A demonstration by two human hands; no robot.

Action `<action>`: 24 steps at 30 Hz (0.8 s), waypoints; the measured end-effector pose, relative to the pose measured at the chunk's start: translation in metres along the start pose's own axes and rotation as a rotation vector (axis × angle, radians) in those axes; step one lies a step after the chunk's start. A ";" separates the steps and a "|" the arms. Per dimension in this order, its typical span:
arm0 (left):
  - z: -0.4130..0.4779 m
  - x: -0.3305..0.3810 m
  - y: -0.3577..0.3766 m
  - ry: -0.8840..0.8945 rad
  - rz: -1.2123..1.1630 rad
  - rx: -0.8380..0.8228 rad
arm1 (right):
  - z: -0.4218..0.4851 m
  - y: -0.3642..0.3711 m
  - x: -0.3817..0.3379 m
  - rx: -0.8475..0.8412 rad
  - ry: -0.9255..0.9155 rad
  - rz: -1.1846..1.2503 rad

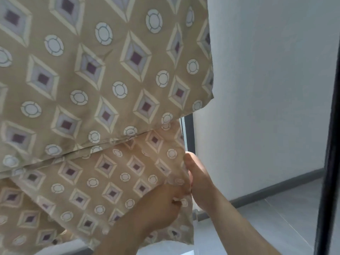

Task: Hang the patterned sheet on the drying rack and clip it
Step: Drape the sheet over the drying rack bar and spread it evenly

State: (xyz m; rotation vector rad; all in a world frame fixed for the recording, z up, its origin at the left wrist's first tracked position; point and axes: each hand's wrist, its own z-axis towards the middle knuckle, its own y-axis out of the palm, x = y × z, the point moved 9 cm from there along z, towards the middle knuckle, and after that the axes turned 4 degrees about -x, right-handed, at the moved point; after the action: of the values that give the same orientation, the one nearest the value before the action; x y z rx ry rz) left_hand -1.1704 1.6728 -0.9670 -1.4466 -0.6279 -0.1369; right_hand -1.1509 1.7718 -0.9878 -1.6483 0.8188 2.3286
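Counts: one patterned sheet (103,74), two hands, one dark upright post (329,126).

The sheet hung down and filled the left and centre of the view. Tan ground, printed with diamonds and rings. It showed as two layers. The front layer ended in a slanted hem running from lower left up to its right corner. The rear layer hung lower and its bottom corner lay near the floor (276,227). Whatever carried the sheet lay above the frame, so it could not be told whether that was the rack. No clip could be made out.

Left hand (161,205): fingers curled, pinching the rear layer just inside its right edge, the forearm coming up from the bottom centre.

Right hand (196,177): gripped the same right edge just above the left hand, thumb forward on the cloth. Its fingers were hidden behind the fabric. The two hands were touching or very nearly so.

Edges and room: the right edges of both layers hung free. A narrow dark vertical strip (189,133) stood just behind the rear layer's edge. To the right of the sheet lay a white wall (266,89) with a dark skirting (276,188) above grey floor. This open stretch ran between the sheet's edge and the dark upright post at the far right. It could not be told whether that post belonged to the rack.
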 end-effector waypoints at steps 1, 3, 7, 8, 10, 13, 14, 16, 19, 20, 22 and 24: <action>0.001 0.007 -0.020 -0.010 0.043 0.039 | 0.001 0.007 0.000 -0.016 0.009 -0.065; -0.001 0.023 -0.076 -0.018 0.026 0.272 | 0.001 0.008 0.003 0.053 0.015 -0.195; -0.017 0.037 -0.152 0.093 -0.615 0.593 | -0.001 0.004 0.008 0.055 0.063 -0.203; -0.016 0.037 -0.153 0.146 -0.866 0.561 | -0.001 0.002 0.007 0.047 0.057 -0.220; -0.011 0.023 -0.140 0.150 -1.384 0.507 | -0.004 -0.014 0.011 0.162 0.069 -0.261; 0.000 0.001 -0.100 -0.021 -1.734 0.413 | -0.017 -0.023 0.032 0.211 0.139 -0.246; 0.002 -0.008 -0.085 -0.082 -1.655 0.396 | -0.023 -0.020 0.039 0.177 0.173 -0.242; 0.000 -0.031 -0.050 -0.231 -1.448 0.437 | -0.033 -0.013 0.049 0.091 0.220 -0.232; -0.011 -0.052 -0.010 -0.327 -1.072 0.491 | -0.043 -0.004 0.058 -0.017 0.246 -0.112; -0.014 -0.052 -0.003 -0.312 -0.931 0.506 | -0.044 -0.003 0.058 -0.022 0.251 -0.104; -0.019 -0.045 -0.008 -0.236 -0.605 0.577 | -0.044 0.001 0.055 -0.039 0.242 -0.138; -0.021 -0.019 -0.029 -0.075 -0.109 0.612 | -0.042 0.008 0.052 -0.066 0.218 -0.169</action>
State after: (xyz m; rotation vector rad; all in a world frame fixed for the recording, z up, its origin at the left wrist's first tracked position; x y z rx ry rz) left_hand -1.1930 1.6435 -0.9502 -0.8301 -0.7320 0.0269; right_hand -1.1398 1.7341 -1.0427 -1.9426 0.6175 2.1103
